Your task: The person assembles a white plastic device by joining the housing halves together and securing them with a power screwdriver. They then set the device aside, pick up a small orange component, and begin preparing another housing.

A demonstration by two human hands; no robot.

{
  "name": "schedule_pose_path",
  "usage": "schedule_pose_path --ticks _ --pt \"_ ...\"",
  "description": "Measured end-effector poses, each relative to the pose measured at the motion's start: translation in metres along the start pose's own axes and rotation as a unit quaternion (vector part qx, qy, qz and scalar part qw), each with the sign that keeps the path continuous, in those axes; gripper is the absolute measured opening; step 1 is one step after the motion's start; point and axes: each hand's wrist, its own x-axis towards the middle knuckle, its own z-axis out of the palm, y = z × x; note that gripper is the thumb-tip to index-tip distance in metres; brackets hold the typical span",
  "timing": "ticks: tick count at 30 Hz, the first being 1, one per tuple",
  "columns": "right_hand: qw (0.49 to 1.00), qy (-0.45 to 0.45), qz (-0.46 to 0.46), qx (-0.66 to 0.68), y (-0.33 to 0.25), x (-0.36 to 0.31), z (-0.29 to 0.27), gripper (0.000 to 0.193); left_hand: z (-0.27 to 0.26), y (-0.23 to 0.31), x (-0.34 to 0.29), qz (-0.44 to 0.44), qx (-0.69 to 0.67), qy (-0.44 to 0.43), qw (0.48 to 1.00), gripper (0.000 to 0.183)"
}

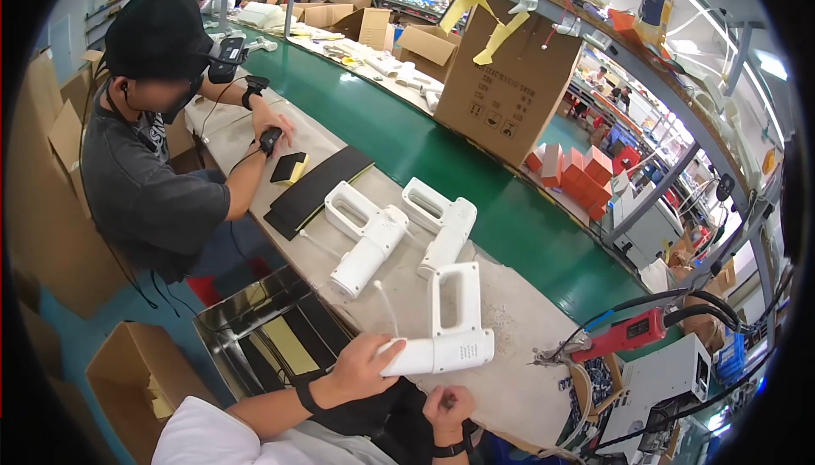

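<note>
My left hand [361,372] grips the tubular end of a white pistol-shaped plastic housing [459,350], whose loop handle points away from me. The housing is tilted on its side above the near edge of the worktable [526,325]. Close to its right end is my right hand [448,407], fingers curled together; what they pinch, if anything, is too small to make out. A thin white lead [387,305] rises beside the held housing. Two similar housings, a left one [370,242] and a right one [443,231], lie farther up the table.
A red power screwdriver [624,334] with dark cables hangs at right, above a carton of small parts [598,380]. Black foam strips [318,189] lie farther left. A co-worker [161,151] sits at the left. A shiny metal tray [246,299] stands beside the table's near edge.
</note>
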Motion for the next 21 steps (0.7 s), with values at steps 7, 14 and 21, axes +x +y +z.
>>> schedule_pose_path --ticks 7,14,21 --pt "0.998 -0.040 -0.009 0.056 0.003 -0.003 -0.009 0.021 0.016 0.014 -0.017 -0.012 0.042 -0.026 0.999 0.066" --pt "0.969 0.120 0.105 0.190 -0.019 0.012 -0.047 0.034 0.020 0.069 -0.003 -0.148 0.039 -0.111 0.982 0.073" --pt "0.934 0.207 0.088 0.279 -0.040 0.073 -0.162 0.045 0.029 0.091 0.056 0.060 -0.117 -0.426 0.895 0.099"
